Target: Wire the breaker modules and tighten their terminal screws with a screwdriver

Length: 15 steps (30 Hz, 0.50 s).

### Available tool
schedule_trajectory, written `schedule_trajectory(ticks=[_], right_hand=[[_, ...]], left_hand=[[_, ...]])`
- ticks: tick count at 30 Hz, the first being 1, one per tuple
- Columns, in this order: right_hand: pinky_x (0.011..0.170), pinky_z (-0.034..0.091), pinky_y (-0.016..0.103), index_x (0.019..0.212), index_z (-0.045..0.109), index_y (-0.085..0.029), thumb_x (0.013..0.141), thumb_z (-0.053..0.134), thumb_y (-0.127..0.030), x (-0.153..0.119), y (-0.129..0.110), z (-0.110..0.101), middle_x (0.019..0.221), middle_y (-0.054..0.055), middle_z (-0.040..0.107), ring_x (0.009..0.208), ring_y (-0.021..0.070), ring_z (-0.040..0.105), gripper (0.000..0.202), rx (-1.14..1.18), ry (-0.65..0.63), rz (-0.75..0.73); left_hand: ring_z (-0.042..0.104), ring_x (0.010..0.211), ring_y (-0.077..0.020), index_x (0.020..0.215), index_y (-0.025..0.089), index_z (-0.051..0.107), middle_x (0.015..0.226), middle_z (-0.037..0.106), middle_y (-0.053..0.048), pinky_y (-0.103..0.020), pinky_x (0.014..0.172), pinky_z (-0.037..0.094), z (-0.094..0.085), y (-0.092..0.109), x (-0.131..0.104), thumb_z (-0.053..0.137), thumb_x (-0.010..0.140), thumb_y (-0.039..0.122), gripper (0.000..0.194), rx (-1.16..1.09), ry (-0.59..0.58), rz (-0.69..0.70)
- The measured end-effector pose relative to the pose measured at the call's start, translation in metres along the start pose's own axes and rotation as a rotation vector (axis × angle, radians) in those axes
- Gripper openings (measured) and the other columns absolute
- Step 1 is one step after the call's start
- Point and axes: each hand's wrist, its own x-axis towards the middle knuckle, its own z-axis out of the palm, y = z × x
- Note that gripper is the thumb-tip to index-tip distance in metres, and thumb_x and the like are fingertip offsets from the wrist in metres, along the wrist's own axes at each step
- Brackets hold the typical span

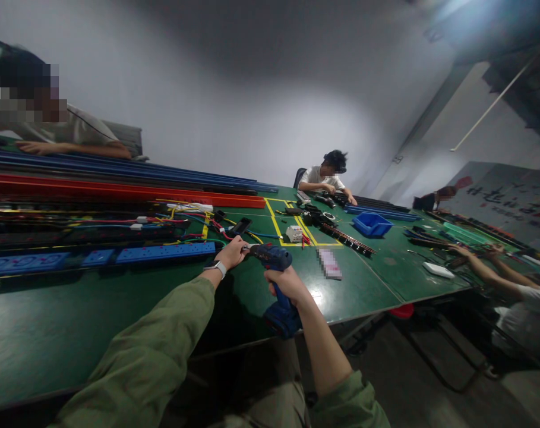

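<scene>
My right hand (290, 285) is wrapped round the grip of a blue cordless drill (275, 257). The drill is held over the table's near side, its nose pointing left. Directly at that nose is my left hand (233, 254), its fingers closed and a watch on the wrist. What those fingers pinch, by the drill's tip and the end of the power strip, is too small to make out. The long power strip with blue socket blocks (165, 252) runs left from there. Loose coloured wires (189, 211) and a small black part (240, 226) lie just beyond my left hand.
On the green table (363, 285) are an orange-red channel (185, 193), blue rails (118, 169), a blue bin (371, 224), a white breaker block (294, 233) and a pink-and-white packet (329, 263). Co-workers sit at the far left, the far end and the right.
</scene>
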Motion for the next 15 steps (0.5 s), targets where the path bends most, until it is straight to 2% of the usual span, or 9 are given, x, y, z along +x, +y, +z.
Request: schedule_trajectory(ticks=[6, 15], right_hand=[[0.04, 0.035, 0.021, 0.085, 0.055, -0.019, 0.068, 0.062, -0.021, 0.0015, 0.0035, -0.0008, 0.05, -0.009, 0.048, 0.039, 0.0107, 0.049, 0.019, 0.011, 0.001, -0.03], [0.04, 0.034, 0.02, 0.079, 0.053, -0.02, 0.069, 0.06, -0.021, 0.0005, 0.0042, -0.0016, 0.048, -0.008, 0.047, 0.04, 0.0105, 0.049, 0.012, -0.032, 0.003, -0.059]], left_hand=[[0.06, 0.088, -0.0162, 0.107, 0.018, 0.071, 0.105, 0.055, -0.006, -0.031, 0.092, 0.052, -0.0002, 0.001, -0.0007, 0.058, 0.089, 0.028, 0.025, 0.018, 0.011, 0.002], [0.06, 0.087, -0.0158, 0.104, 0.019, 0.072, 0.105, 0.056, -0.006, -0.031, 0.091, 0.051, -0.0055, 0.0093, -0.0015, 0.057, 0.089, 0.026, 0.023, -0.006, 0.003, -0.034]])
